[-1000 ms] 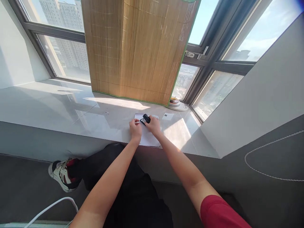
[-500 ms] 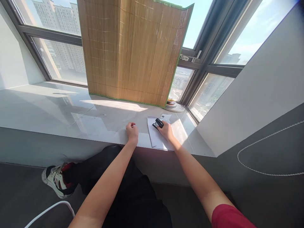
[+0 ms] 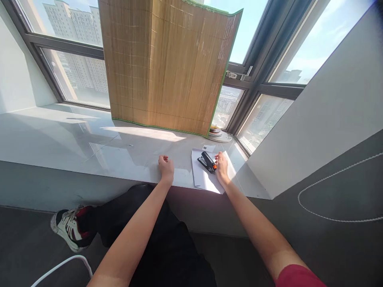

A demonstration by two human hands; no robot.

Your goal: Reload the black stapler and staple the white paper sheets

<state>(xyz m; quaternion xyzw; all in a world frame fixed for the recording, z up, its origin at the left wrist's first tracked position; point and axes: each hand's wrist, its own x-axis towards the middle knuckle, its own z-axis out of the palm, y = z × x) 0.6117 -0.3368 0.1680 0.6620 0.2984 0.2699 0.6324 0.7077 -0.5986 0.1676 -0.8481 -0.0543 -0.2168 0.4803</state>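
A black stapler [image 3: 207,162] with an orange spot at its near end lies slanted on white paper sheets [image 3: 203,181]. My right hand [image 3: 222,167] is just right of the stapler, over the right part of the paper. Its fingers are half bent and apart, with nothing seen in them; whether they touch the paper I cannot tell. To the left of the paper, my left hand [image 3: 166,167] rests on the window sill [image 3: 143,151] in a loose fist, and nothing shows in it.
A hanging bamboo mat [image 3: 167,67] with green edging stands behind the sill against the window. Some stacked round items [image 3: 220,134] sit at the back right corner. A small light bit [image 3: 131,145] lies on the sill. A white beaded cord [image 3: 311,213] hangs at right.
My right hand has let go of the stapler and drawn back to the right. The stapler and paper have shifted slightly right and nearer. My left hand has hardly moved.
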